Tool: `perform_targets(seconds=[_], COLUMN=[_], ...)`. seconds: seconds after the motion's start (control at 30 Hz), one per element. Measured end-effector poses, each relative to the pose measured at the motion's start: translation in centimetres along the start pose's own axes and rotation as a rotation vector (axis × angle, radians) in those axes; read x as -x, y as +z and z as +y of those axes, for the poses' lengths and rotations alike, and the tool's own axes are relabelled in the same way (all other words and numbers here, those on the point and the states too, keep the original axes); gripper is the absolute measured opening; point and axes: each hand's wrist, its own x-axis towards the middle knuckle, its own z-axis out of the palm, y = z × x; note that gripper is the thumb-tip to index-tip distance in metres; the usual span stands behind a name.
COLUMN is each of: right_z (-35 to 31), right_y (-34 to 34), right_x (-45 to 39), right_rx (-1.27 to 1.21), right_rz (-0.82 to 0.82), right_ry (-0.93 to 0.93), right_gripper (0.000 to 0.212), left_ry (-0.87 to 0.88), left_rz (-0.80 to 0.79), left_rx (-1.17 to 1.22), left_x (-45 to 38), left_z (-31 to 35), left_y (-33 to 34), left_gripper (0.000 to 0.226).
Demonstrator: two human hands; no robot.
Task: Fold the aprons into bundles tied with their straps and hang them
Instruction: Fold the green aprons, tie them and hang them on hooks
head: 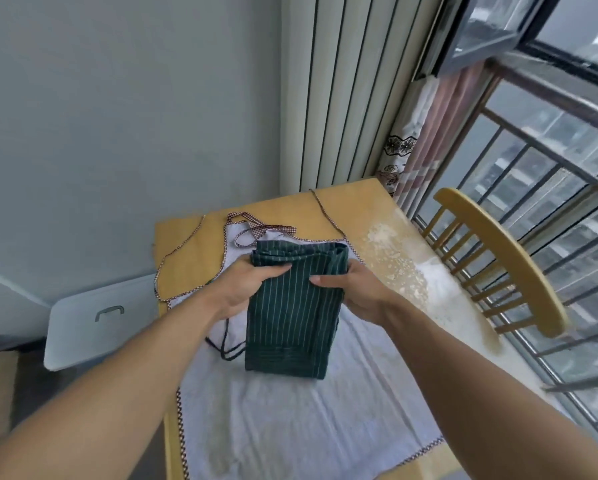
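Observation:
A dark green apron with thin white stripes (290, 327) is folded into a long narrow stack, its far end doubled over. My left hand (245, 285) grips its left edge near the fold, thumb on top. My right hand (353, 289) grips the right edge, thumb on the cloth. Its dark straps (228, 348) trail out to the left, below my left wrist. Under it a white apron with red checked trim (290, 427) lies spread flat on the wooden table (193, 258), its checked straps (256, 228) lying loose at the far end.
A wooden chair (498, 258) stands at the table's right side, against a barred window (550, 188). Pale stains mark the tabletop at the right. A white lidded bin (96, 323) sits on the floor to the left. Curtains hang behind the table.

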Motion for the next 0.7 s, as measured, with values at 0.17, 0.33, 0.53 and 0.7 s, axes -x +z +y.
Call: perform_targets(seconds=[0.17,0.33,0.53,0.7], right_z=[-5.5,-2.4,10.3,17.9], right_y=[0.1,-0.5,-0.7,0.8], right_x=[3.7,7.0,7.0,7.0], right_rx=[-0.11,-0.195,0.033,0.229], right_rz=[0.034,-0.079,0.012,0.216], right_ry=[-0.224,-0.158,0.319,0.539], right_gripper=[0.063,0.096,0.073,0.074], left_ry=[0.243,0.233,0.023,-0.168], left_rz=[-0.015,-0.134,-0.22,-0.248], left_rx=[-0.115,-0.232,-0.425,-0.423], left_x=[2.9,4.7,5.5,6.8], left_z=[5.1,2.7,-11.4,-19.1], left_y=[1.3,1.8,3.2,3.9], left_gripper=[0.023,0.024,0.02,0.021])
